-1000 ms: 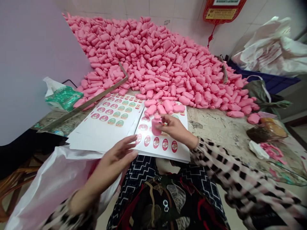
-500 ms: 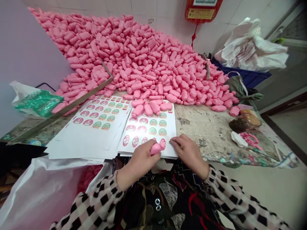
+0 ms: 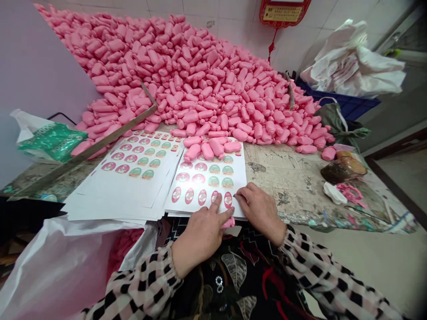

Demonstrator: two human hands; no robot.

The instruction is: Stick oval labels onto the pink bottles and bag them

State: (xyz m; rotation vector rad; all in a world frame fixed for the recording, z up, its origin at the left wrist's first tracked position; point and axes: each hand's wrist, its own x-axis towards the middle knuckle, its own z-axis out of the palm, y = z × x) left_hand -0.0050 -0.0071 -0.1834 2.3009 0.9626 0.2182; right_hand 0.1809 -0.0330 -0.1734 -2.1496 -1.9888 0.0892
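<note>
At lower centre of the frame, a pink bottle (image 3: 228, 223) was gripped in the curled fingers of the left hand (image 3: 200, 235), its index finger extended onto a sheet (image 3: 240, 171) of stickers (image 3: 189, 195); a dark tip (image 3: 235, 196) was pinched by the right hand (image 3: 262, 211) at the sheet's right edge, its nature too small to tell. An oval sticker could be torn or creased if lifted unevenly at one edge; the bottle, held low beyond the sheet's near edge, could be dropped if the grip were loosened while the finger pressed; loose bottles (image 3: 216, 148), lying on the sheet at centre, could be rolled off by a tug on the paper.
</note>
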